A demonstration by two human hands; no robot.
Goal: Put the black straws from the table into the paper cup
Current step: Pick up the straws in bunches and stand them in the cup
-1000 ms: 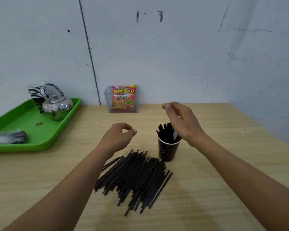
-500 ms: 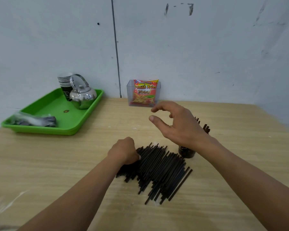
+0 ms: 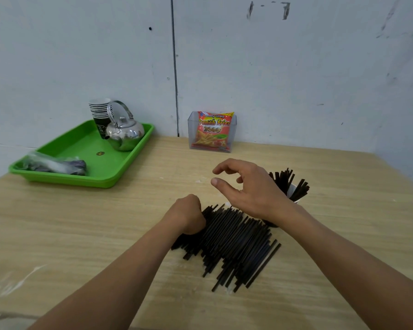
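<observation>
a loose heap of thin black straws [image 3: 234, 246] lies flat mid-table, towards the front edge; just right of it, a dark paper cup [image 3: 292, 190] stands upright, straws fanning from it.

- straws [image 3: 234, 244]: uniform matt black.
- paper cup [image 3: 293, 190]: white inside the rim, dark outer wall.
- table [image 3: 81, 222]: pale beige wood grain with whitish smears.
- tray [image 3: 93, 179]: bright green.
- kettle [image 3: 125, 133]: mirror-bright silver.
- stacked cups [image 3: 100, 110]: white rims, black lowest wall.
- plastic bag [image 3: 55, 164]: clear film over dark grey contents.
- snack packet [image 3: 214, 132]: red and orange, yellow lettering, in a clear holder [image 3: 233, 129].
- wall [image 3: 296, 79]: pale grey-blue, dark scuffs and one dark vertical seam.
</observation>
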